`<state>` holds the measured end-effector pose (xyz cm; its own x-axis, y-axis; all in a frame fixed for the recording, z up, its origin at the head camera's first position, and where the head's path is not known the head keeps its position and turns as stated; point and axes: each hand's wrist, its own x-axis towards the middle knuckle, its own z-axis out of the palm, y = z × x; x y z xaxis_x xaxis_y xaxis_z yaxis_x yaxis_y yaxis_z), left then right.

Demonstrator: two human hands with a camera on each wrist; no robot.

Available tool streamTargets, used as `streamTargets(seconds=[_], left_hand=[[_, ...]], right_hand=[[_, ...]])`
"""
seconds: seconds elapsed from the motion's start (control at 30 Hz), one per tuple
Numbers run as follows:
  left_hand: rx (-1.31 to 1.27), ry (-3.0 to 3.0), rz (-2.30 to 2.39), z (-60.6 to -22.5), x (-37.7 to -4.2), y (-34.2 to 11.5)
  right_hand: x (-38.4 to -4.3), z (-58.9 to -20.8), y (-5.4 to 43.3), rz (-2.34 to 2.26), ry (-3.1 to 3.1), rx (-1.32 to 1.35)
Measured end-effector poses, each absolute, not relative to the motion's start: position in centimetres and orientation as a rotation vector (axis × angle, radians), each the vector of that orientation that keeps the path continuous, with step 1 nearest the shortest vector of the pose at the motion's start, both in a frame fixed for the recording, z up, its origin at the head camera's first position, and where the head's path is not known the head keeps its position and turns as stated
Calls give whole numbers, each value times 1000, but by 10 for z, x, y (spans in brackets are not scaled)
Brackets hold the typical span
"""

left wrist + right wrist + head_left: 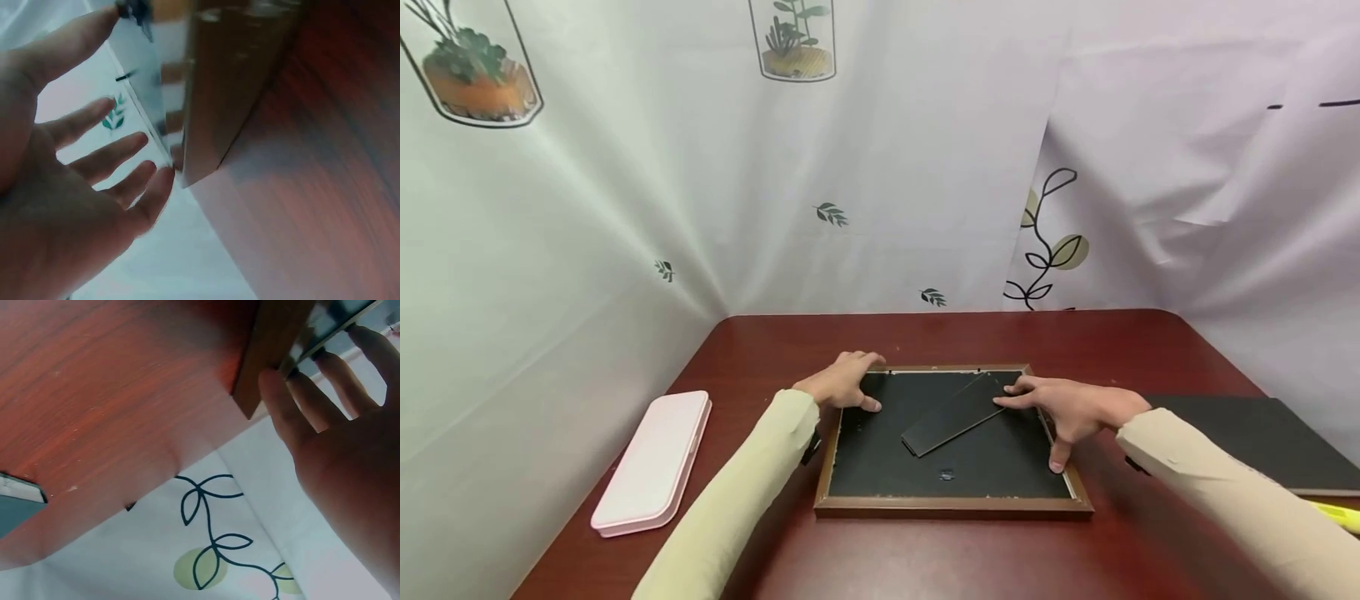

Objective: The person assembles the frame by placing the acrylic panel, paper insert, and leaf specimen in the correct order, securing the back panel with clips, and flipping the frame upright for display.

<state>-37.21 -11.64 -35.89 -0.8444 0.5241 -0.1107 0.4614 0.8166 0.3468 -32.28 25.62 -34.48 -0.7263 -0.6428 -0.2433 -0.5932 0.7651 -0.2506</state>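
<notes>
A brown picture frame lies face down on the table, showing its black backing board. A black easel leg lies at a slant across the board. At the frame's upper left corner is my left hand, fingers spread over the edge and thumb over the board; the left wrist view shows the fingers loosely extended beside the frame's side. My right hand reaches over the right edge, fingertips at the upper end of the leg and thumb low on the right side. In the right wrist view its fingers extend along the frame's edge.
A pale pink case lies at the table's left. To the right are a dark flat book-like object and a yellow item, partly behind my right sleeve. A white printed curtain hangs behind the reddish-brown table.
</notes>
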Motion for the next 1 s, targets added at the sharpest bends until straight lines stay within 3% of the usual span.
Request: streamTargets(seconds=[0.37, 1.0], left_hand=[[708, 2787, 653, -372, -383, -122], [786, 2801, 586, -375, -389, -119]], right_hand=[[-325, -346, 250, -119, 2680, -1005], [-327, -352, 254, -136, 2689, -959]])
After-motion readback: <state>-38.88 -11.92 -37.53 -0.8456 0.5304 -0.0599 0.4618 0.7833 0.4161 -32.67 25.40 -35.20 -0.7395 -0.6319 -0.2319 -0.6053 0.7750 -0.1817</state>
